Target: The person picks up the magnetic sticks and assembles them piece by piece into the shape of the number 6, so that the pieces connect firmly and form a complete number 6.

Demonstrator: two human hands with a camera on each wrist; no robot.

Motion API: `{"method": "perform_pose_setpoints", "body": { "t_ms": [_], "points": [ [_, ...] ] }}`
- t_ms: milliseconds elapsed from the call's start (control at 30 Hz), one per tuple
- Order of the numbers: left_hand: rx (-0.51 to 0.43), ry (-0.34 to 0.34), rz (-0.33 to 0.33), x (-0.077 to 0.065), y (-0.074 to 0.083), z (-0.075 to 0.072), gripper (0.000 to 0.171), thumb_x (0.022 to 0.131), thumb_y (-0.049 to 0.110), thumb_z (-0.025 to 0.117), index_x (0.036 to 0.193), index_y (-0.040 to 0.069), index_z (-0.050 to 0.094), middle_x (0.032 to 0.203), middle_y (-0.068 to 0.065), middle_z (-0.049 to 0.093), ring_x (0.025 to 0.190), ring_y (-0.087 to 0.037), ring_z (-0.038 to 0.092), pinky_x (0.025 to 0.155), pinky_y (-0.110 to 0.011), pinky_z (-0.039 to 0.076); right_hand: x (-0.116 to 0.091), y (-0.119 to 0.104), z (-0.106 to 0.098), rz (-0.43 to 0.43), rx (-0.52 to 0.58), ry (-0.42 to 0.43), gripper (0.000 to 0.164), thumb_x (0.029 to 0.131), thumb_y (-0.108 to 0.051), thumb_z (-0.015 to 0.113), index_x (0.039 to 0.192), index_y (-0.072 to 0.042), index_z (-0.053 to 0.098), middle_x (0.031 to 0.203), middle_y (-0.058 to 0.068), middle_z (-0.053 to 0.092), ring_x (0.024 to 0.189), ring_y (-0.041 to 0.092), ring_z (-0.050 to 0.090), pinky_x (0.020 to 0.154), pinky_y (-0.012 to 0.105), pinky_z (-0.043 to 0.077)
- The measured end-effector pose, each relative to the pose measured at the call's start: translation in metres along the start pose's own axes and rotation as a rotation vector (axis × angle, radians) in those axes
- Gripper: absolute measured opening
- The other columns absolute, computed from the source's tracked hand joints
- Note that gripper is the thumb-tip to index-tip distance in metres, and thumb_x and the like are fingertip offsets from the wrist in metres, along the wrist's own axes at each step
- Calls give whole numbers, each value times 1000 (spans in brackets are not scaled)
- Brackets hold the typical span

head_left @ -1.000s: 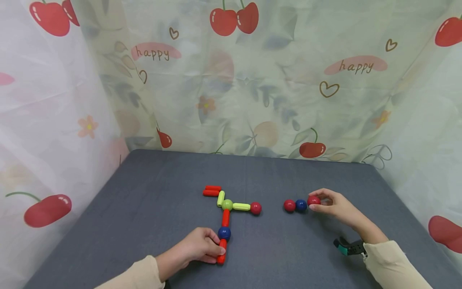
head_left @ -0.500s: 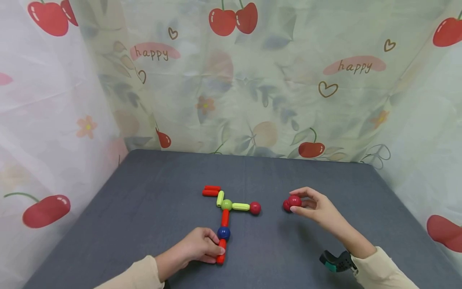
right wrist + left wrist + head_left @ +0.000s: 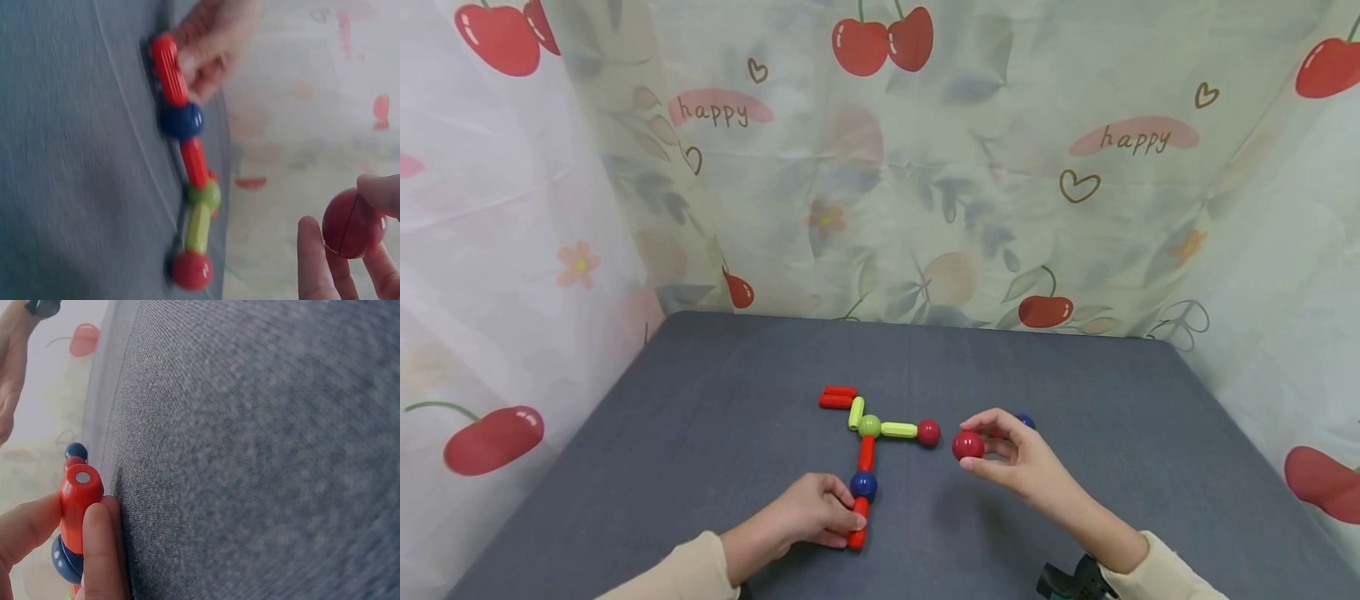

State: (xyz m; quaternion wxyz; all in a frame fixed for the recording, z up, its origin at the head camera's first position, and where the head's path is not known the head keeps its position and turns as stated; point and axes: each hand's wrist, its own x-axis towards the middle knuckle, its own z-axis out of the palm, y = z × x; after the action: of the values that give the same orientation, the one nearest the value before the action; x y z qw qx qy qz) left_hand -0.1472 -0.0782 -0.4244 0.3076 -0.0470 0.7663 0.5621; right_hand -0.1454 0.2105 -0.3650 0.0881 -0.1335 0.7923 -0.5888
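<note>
In the head view my left hand (image 3: 811,510) pinches the near red magnetic rod (image 3: 856,535); the left wrist view shows its end (image 3: 82,477) between thumb and fingers. That rod joins a blue ball (image 3: 863,484), then another red rod (image 3: 867,454) and a green ball (image 3: 870,426). From the green ball a yellow-green rod (image 3: 898,430) runs right to a red ball (image 3: 928,432). My right hand (image 3: 1026,462) holds a loose red ball (image 3: 967,444) by its fingertips, just right of that end. The right wrist view shows the held ball (image 3: 354,223) apart from the chain.
A second yellow-green rod (image 3: 856,413) touches the green ball's left side, with two red rods (image 3: 838,402) lying beyond it. Behind my right hand a blue ball (image 3: 1026,422) shows partly. The dark grey table (image 3: 737,375) meets a printed curtain (image 3: 895,208) at the back.
My right hand has carried the red ball leftward from the row of balls towards the chain's red end. My left hand keeps its grip on the near red rod.
</note>
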Motion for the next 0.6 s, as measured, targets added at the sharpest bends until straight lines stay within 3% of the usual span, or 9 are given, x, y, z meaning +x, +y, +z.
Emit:
{"method": "perform_pose_setpoints", "body": {
  "t_ms": [233,400,600],
  "points": [
    [2,4,16,-2,1,1,28,78,5,79,94,2,56,78,-5,68,64,-10,63,63,-30,59,-8,-6,25,-10,5,-84,46,84,-19,76,119,2,53,116,17,54,102,25,60,78,26,56],
    [15,7,-5,-1,2,0,29,79,8,79,95,3,57,79,-5,68,65,-10,64,63,-29,59,-11,-8,40,58,25,-142,44,85,-23,76,119,-5,54,116,12,55,104,26,57,77,27,55],
    [23,4,0,-2,3,0,29,79,9,79,96,3,57,79,-5,69,65,-10,64,64,-30,59,-15,-6,57,117,87,-242,44,85,-22,76,120,-5,54,116,10,55,103,25,57,78,27,55]
  ]
}}
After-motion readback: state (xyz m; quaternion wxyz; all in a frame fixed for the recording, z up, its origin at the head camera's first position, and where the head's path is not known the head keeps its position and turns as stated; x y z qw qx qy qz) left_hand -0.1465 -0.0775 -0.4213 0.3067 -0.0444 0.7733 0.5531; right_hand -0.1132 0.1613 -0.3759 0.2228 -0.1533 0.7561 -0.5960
